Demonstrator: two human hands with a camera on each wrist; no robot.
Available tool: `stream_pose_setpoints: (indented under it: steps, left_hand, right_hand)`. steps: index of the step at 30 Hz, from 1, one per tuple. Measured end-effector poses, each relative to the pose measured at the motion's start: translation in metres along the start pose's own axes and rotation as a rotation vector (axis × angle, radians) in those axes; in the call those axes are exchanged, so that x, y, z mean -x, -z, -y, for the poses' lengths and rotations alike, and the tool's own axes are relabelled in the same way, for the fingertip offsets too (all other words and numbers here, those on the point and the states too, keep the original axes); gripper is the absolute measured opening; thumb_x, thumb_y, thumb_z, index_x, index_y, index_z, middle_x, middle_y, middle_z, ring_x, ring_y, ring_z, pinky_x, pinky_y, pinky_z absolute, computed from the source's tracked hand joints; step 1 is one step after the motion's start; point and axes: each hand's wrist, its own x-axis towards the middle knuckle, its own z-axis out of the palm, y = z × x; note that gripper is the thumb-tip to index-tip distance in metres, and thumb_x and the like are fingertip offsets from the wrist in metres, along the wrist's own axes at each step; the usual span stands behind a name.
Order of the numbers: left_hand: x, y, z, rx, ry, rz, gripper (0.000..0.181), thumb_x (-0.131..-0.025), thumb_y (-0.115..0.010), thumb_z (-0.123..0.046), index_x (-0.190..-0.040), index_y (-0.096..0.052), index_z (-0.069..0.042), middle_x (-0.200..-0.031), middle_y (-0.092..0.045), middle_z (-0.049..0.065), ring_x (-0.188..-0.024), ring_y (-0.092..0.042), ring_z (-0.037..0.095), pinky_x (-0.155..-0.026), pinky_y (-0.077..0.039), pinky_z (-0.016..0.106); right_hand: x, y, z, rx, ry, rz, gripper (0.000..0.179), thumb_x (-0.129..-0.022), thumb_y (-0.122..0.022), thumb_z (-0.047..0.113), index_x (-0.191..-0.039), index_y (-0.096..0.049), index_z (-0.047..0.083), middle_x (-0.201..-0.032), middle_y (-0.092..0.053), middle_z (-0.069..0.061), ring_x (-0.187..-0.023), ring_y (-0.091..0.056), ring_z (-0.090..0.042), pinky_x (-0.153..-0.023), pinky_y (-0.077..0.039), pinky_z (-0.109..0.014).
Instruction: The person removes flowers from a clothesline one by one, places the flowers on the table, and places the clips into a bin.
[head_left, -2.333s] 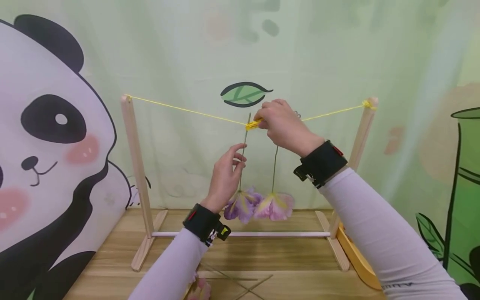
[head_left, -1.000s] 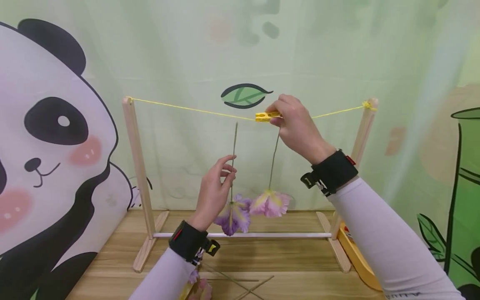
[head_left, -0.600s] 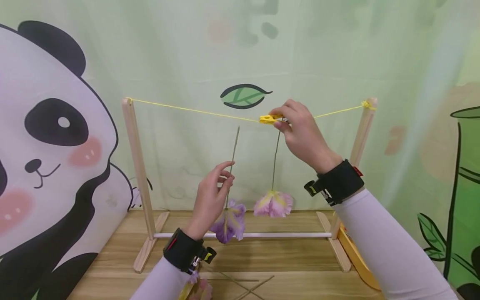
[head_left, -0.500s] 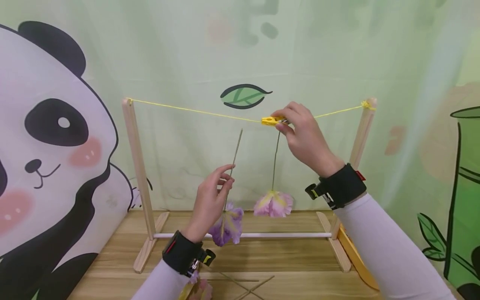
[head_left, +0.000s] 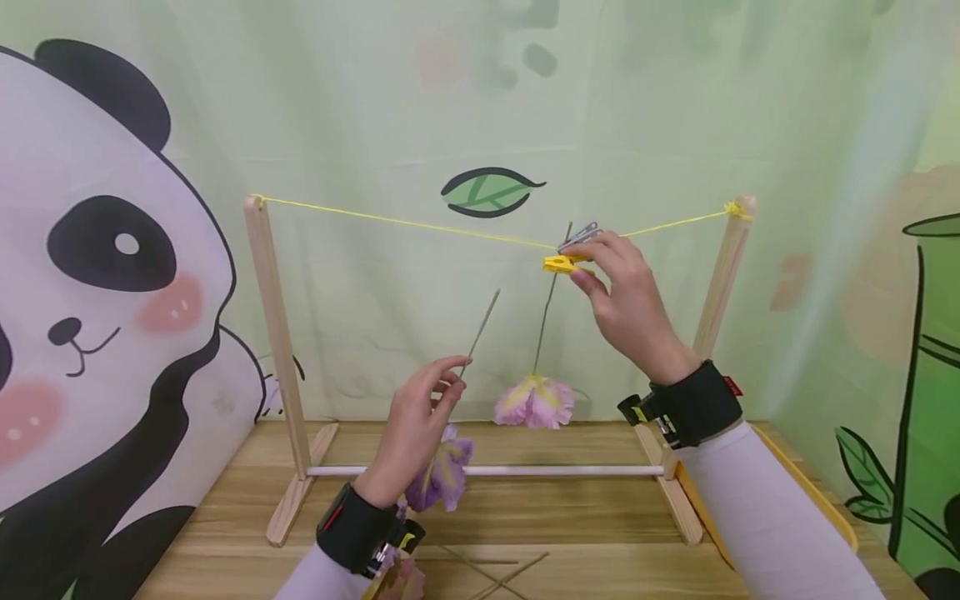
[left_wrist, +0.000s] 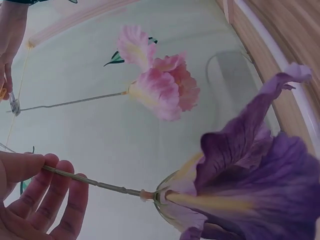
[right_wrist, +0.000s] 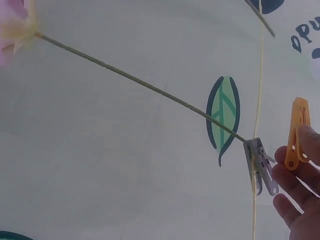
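Note:
My left hand (head_left: 416, 417) pinches the thin green stem of a purple artificial flower (head_left: 444, 475), its bloom hanging down and its bare stem end tilted up to the right. In the left wrist view the purple bloom (left_wrist: 250, 185) is close. My right hand (head_left: 633, 304) holds a yellow clothespin (head_left: 558, 264) between thumb and fingers, apart from the string. Beside it, a grey clothespin (right_wrist: 260, 167) clips the stem of a pink flower (head_left: 534, 402) to the yellow string (head_left: 405, 222); my right fingers are close to this grey clothespin, and contact is unclear.
The string runs between two wooden posts (head_left: 277, 333), joined low down by a white rod (head_left: 562, 471). Several loose stems (head_left: 510, 560) and partly hidden flowers (head_left: 405, 579) lie on the wooden table at the front. A yellow tray (head_left: 813, 492) sits at right, partly behind my forearm.
The yellow clothespin has come off the string and purple flower's stem, moving right and down with my right hand. My left hand has lowered the purple flower leftward, tilting its stem.

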Motion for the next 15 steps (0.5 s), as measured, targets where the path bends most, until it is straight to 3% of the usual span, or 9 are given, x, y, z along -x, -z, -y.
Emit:
stream_pose_setpoints:
  steps: [7, 15]
  left_hand:
    - [0.011, 0.001, -0.001, -0.023, 0.008, 0.021, 0.032, -0.096, -0.059, -0.013, -0.125, -0.059, -0.025, -0.096, -0.063, -0.002, -0.087, -0.061, 0.009, -0.067, -0.054, 0.028]
    - [0.023, -0.002, -0.005, -0.048, -0.028, 0.04, 0.035, -0.094, -0.061, -0.008, -0.125, -0.06, -0.023, -0.094, -0.063, -0.001, -0.084, -0.06, 0.007, -0.064, -0.054, 0.026]
  right_hand:
    - [0.011, 0.009, 0.002, 0.021, -0.007, -0.044, 0.026, -0.087, -0.066, -0.001, -0.113, -0.066, 0.003, -0.105, -0.061, -0.013, -0.104, -0.052, -0.029, -0.089, -0.041, -0.048]
    - [0.034, 0.022, -0.002, 0.023, -0.037, -0.108, 0.029, -0.085, -0.068, -0.004, -0.113, -0.066, 0.001, -0.103, -0.06, -0.015, -0.095, -0.052, -0.028, -0.077, -0.04, -0.041]
